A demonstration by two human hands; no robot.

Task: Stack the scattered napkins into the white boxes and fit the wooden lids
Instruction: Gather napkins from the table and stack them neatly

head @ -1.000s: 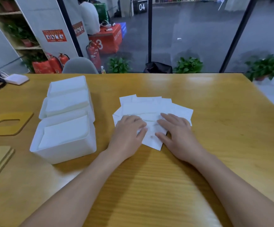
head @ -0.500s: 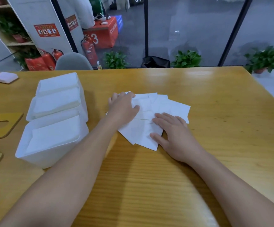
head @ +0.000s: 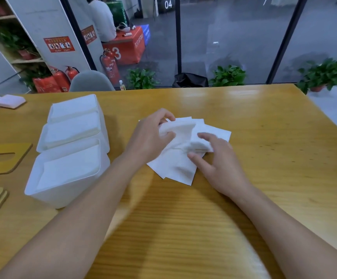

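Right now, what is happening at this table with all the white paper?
A person is gathering loose napkins on a wooden table. The left hand pinches the edge of a small bunch and lifts it, while the right hand takes hold of the bunch from the other side. Three white boxes stand to the left, each with napkins inside and no lid on. The wooden lids lie on the table further left.

Glossy wooden table (head: pixel 244 198); black-framed glass wall (head: pixel 234 37); grey chair (head: pixel 91 81); red fire extinguishers (head: pixel 109 66); potted plants (head: pixel 229 75)
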